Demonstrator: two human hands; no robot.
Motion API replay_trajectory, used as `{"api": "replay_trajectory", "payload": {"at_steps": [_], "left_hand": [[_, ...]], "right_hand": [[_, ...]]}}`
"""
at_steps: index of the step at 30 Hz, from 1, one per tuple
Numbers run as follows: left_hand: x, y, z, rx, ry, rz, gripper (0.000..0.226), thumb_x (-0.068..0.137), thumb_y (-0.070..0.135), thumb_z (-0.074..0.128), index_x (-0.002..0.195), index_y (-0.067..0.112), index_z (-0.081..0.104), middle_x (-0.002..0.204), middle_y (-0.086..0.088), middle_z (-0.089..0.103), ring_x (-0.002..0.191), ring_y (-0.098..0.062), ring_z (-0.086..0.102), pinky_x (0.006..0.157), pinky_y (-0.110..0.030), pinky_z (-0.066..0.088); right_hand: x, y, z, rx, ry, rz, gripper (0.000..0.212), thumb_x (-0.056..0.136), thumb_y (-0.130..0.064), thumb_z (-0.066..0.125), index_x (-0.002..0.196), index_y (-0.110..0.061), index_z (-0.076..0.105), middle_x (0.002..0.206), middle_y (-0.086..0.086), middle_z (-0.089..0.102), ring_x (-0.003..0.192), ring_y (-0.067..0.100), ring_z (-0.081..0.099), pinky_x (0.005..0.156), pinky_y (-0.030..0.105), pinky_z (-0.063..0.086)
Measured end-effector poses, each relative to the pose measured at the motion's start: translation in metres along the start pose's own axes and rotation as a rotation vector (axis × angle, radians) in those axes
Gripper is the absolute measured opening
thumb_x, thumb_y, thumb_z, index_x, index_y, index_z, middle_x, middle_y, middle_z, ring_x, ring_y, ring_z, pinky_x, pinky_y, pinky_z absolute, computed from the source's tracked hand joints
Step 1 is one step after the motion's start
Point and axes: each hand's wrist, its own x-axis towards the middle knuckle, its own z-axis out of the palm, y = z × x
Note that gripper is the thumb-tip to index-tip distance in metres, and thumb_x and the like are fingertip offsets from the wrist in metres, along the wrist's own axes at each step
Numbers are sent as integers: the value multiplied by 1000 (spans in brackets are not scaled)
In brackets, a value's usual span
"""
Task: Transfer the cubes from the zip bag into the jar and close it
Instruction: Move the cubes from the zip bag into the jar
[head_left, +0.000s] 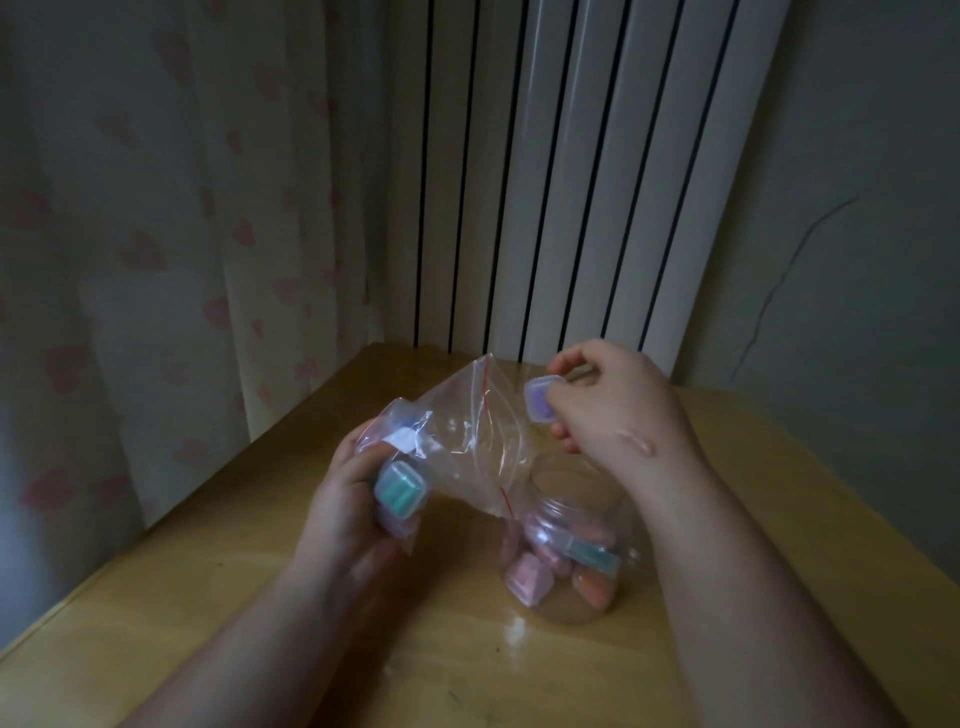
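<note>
A clear zip bag (462, 431) with a red seal line is held up over the wooden table (208, 597). My left hand (348, 509) grips its lower end, where a teal cube (401, 489) and other cubes show through the plastic. My right hand (613, 400) pinches a purple cube (540, 400) just outside the bag's mouth, above the jar. The clear plastic jar (566, 551) stands open on the table below my right wrist, holding several pink, orange and teal cubes. No lid is in view.
The table sits in a corner. A curtain with pink hearts (156, 260) hangs to the left, a white ribbed radiator (571, 182) stands behind, and a grey wall (857, 208) is to the right. The room is dim.
</note>
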Motion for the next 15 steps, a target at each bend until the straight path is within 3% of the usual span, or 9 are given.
{"api": "replay_trajectory", "payload": {"at_steps": [4,7,10,12,15], "left_hand": [[-1,-4,0,24,15,-10,29,92,5,49,111,21,63,103,-17,67,79,-27,67,55,-31,59],[-3,-5,2,39,8,-14,33,84,6,54,111,21,64,105,-18,67,78,-27,69,57,-32,59],[-3,-5,1,46,10,-13,36,84,6,54,115,21,62,105,-18,67,74,-26,69,49,-31,58],[-1,-5,1,44,15,-6,31,91,6,50,115,21,62,106,-18,66,76,-27,67,46,-30,56],[-1,-6,1,35,21,-5,29,94,6,49,112,22,64,106,-17,67,79,-28,68,53,-32,60]], "right_hand": [[4,4,-14,-88,-23,50,16,70,-18,60,83,-26,68,71,2,68,64,25,67,63,41,60],[6,8,-18,-171,-23,87,11,66,-11,66,76,-15,70,66,7,68,61,28,66,58,37,57],[7,9,-20,-212,-107,130,7,65,-8,70,65,-15,72,66,3,69,57,18,62,55,28,51],[9,11,-19,-263,-170,144,9,68,-6,75,73,-13,76,76,3,71,68,16,64,61,24,49],[9,15,-12,-283,-160,99,15,82,-9,72,90,-21,75,97,0,70,91,17,64,77,24,46]]}}
